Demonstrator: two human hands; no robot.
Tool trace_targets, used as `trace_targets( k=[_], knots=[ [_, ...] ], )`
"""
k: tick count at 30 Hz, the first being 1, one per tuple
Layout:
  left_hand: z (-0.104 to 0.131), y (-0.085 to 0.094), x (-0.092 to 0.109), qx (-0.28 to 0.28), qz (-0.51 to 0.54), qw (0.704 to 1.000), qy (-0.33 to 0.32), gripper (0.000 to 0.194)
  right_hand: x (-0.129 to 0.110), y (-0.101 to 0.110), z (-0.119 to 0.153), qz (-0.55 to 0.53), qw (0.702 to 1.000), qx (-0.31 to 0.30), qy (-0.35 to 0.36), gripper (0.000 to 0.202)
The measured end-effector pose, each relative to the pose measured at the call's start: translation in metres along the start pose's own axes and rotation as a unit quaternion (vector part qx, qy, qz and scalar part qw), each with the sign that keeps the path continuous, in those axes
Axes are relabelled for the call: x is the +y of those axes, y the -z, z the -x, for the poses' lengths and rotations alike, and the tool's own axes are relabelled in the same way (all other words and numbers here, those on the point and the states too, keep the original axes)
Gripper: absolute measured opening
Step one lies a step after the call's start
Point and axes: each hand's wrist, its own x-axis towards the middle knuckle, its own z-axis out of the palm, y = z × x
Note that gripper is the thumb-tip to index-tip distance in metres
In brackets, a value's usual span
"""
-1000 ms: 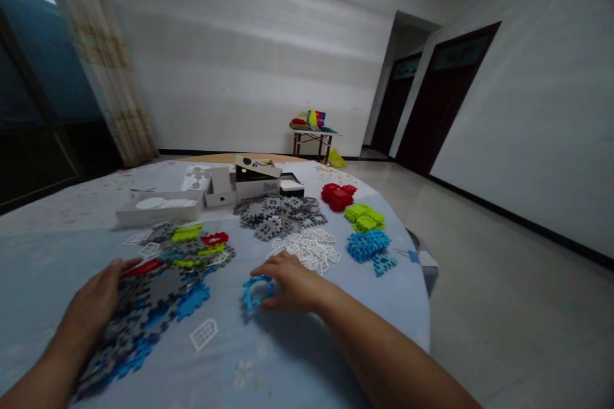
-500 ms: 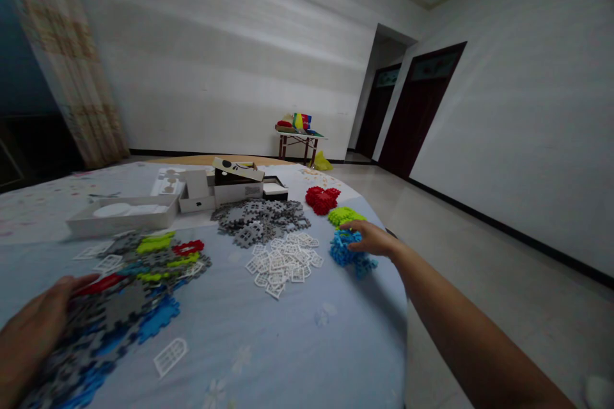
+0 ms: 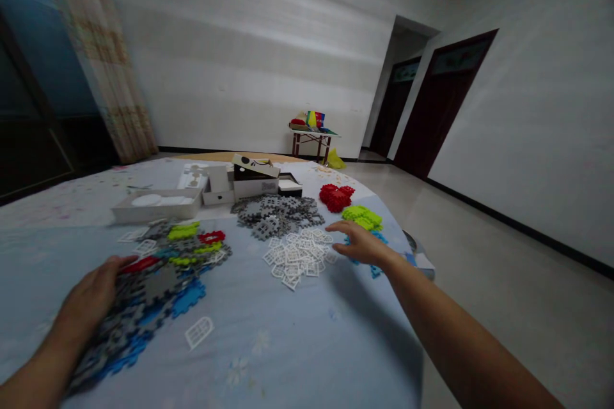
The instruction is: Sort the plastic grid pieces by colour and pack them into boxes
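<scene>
My right hand (image 3: pixel 357 243) hangs over the right side of the table, thumb and fingers apart, holding nothing. Behind it, partly hidden, lie blue toothed building pieces (image 3: pixel 378 238); lime-green pieces (image 3: pixel 363 216) lie just beyond. To its left is a heap of white window pieces (image 3: pixel 298 255). My left hand (image 3: pixel 93 297) rests at the left edge of a mixed pile of grey pieces (image 3: pixel 160 282), fingers stretched toward a red piece (image 3: pixel 140 264) and seemingly touching its end. Blue pieces (image 3: pixel 188 298) stick out along the pile's near side.
A single white window piece (image 3: pixel 199 332) lies near the front. Farther back are a grey heap (image 3: pixel 278 212), red pieces (image 3: pixel 336 197), a shallow white box (image 3: pixel 156 211) and an upright-lidded box (image 3: pixel 256 186). The table's rounded edge (image 3: pixel 421 358) runs along the right.
My right hand has moved left from above the blue pieces toward the white window pieces, with nothing in it. My left hand stays by the red piece. The whole view has shifted.
</scene>
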Motion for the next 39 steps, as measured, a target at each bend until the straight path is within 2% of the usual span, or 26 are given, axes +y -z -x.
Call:
trace_targets(
  k=[2,5,12,17,24,29,35,39],
  knots=[
    [0.014,0.010,0.023,-0.030,0.014,0.999,0.039,0.062,-0.024,-0.018,-0.009,-0.018,0.999,-0.012,0.026,0.039],
    [0.027,0.016,0.042,-0.038,0.043,0.998,0.039,0.060,-0.063,-0.047,-0.021,-0.040,0.996,-0.038,0.068,0.036],
    [0.028,0.009,0.034,-0.011,0.060,0.998,0.016,0.062,-0.135,-0.107,-0.036,-0.063,0.975,-0.122,0.177,0.038],
    [0.024,0.001,0.032,0.005,0.081,0.997,0.003,0.061,-0.166,-0.127,-0.038,-0.055,0.959,-0.161,0.225,0.036],
    [0.025,-0.004,0.036,0.007,0.095,0.995,0.009,0.060,-0.172,-0.132,-0.036,-0.011,0.959,-0.166,0.231,0.032],
    [0.028,-0.005,0.040,-0.007,0.108,0.994,0.013,0.060,-0.172,-0.134,-0.034,0.001,0.959,-0.156,0.238,0.018],
    [0.033,-0.004,0.045,-0.004,0.123,0.992,0.031,0.059,-0.176,-0.139,-0.034,-0.053,0.971,-0.154,0.172,0.032],
    [0.033,0.000,0.042,0.007,0.132,0.991,0.025,0.058,-0.160,-0.124,-0.035,-0.120,0.978,-0.112,0.128,0.012]
  ],
)
